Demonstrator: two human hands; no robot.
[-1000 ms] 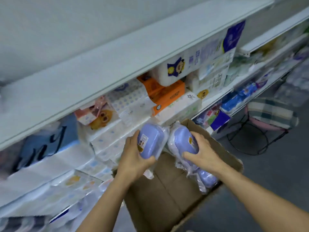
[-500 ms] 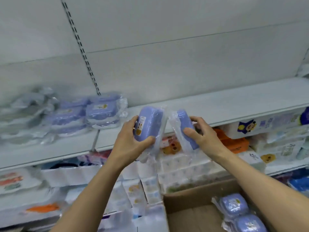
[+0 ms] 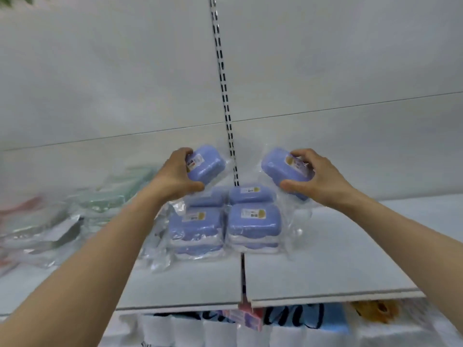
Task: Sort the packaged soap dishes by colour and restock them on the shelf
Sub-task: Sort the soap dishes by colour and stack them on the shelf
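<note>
Both hands point(image 3: 175, 176) point(image 3: 315, 179) grip blue, plastic-wrapped soap dishes point(image 3: 206, 164) bearing white labels

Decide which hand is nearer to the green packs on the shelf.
Left. The left hand, gripping a blue dish, is just right of the green packs; the right hand is farther right, beyond the blue stack.

Both hands up over the shelf point(image 3: 325, 271): left hand point(image 3: 175, 176) grips one blue soap dish point(image 3: 206, 164), right hand point(image 3: 315, 179) grips another point(image 3: 280, 169), above the blue stack point(image 3: 225, 221).
</note>
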